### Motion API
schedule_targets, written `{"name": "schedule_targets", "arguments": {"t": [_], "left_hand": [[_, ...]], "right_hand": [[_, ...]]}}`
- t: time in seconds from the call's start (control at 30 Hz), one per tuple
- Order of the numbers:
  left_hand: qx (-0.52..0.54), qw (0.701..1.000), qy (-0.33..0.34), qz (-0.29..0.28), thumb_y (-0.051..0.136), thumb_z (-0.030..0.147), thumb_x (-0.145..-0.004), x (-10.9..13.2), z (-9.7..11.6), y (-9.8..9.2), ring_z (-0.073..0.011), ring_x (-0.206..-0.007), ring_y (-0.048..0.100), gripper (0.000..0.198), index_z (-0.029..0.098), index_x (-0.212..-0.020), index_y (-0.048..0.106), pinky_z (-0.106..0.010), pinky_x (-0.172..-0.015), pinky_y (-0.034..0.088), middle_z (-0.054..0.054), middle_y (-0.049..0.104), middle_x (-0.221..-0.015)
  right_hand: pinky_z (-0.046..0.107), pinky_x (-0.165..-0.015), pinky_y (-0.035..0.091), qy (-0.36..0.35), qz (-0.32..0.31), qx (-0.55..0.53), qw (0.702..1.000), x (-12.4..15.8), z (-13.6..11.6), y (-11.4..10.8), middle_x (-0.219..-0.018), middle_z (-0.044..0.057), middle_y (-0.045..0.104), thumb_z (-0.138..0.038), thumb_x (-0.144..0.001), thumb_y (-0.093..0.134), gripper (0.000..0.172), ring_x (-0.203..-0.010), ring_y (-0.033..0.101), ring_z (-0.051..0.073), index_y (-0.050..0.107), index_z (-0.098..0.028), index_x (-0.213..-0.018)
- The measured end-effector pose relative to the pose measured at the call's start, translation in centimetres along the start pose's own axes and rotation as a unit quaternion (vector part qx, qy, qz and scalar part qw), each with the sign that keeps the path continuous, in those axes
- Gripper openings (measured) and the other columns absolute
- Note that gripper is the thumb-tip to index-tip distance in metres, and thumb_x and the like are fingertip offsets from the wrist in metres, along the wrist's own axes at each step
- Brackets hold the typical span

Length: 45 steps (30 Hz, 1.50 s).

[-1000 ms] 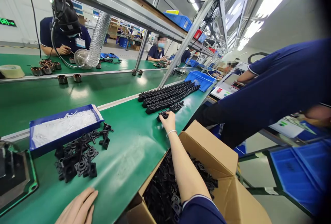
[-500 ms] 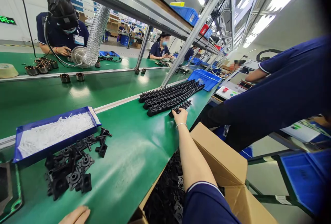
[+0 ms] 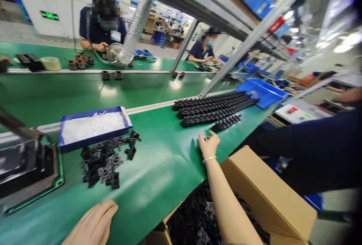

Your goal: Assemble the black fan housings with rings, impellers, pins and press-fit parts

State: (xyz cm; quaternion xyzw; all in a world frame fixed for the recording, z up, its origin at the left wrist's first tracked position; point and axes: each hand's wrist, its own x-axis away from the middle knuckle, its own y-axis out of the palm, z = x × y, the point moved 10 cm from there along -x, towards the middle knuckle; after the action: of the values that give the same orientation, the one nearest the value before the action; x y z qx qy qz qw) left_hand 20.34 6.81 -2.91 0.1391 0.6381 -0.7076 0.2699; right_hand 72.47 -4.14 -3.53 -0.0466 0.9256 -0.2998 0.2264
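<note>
My right hand (image 3: pixel 209 145) hovers over the green tabletop just short of a short row of black plastic parts (image 3: pixel 226 123). Its thumb and fingers are apart, with nothing seen between them. Beyond that short row lie several long rows of the same black parts (image 3: pixel 209 114), side by side. My left hand (image 3: pixel 94 222) rests at the near edge, fingers stretched out together and nothing visible in it. Ahead of it is a loose pile of black plastic parts (image 3: pixel 106 162), against a blue tray (image 3: pixel 96 139) of thin white strips.
An open cardboard box (image 3: pixel 268 188) holding many black parts stands below the table edge, under my right forearm. A blue bin (image 3: pixel 263 92) sits past the rows. Left is a dark fixture (image 3: pixel 31 173). A metal post (image 3: pixel 254 37) slants overhead; a co-worker (image 3: pixel 319 147) stands at right.
My right hand has let go of the short row and drawn back towards me. More of my left hand shows on the table. The view has turned left.
</note>
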Motion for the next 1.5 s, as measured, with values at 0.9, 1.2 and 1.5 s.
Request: {"name": "schedule_targets", "arguments": {"t": [0.9, 1.2, 1.5], "left_hand": [[-0.225, 0.842, -0.436, -0.222, 0.048, 0.0, -0.082, 19.5, -15.2, -23.9, -0.0351, -0.117, 0.062, 0.039, 0.01, -0.118, 0.059, -0.064, -0.111, 0.033, -0.017, 0.067, -0.114], [0.108, 0.902, -0.411, -0.08, 0.066, 0.028, -0.088, 14.2, -10.6, -15.8, -0.0247, -0.12, 0.06, 0.052, 0.024, -0.137, 0.048, -0.041, -0.103, 0.049, -0.009, 0.062, -0.129], [0.4, 0.802, -0.438, 0.065, 0.08, 0.023, -0.076, 11.3, -6.9, -7.4, -0.0227, -0.114, 0.064, 0.068, 0.026, -0.136, 0.048, -0.04, -0.102, 0.053, -0.007, 0.065, -0.116]], "right_hand": [[0.045, -0.058, 0.053, -0.475, -0.29, 0.066, 0.828, 21.3, -19.1, 11.6, -0.075, 0.011, 0.052, -0.048, -0.083, 0.04, 0.036, -0.06, 0.056, 0.027, 0.065, -0.022, -0.09], [0.043, -0.091, 0.053, -0.412, -0.409, -0.15, 0.8, 29.9, -30.1, 4.5, -0.112, 0.009, 0.064, -0.048, -0.088, 0.061, 0.023, -0.105, 0.063, 0.026, 0.065, -0.028, -0.1], [0.042, -0.101, 0.051, -0.314, -0.572, -0.225, 0.724, 42.7, -30.7, 9.0, -0.124, 0.012, 0.063, -0.026, -0.088, 0.067, 0.01, -0.119, 0.061, 0.023, 0.062, -0.021, -0.094]]}}
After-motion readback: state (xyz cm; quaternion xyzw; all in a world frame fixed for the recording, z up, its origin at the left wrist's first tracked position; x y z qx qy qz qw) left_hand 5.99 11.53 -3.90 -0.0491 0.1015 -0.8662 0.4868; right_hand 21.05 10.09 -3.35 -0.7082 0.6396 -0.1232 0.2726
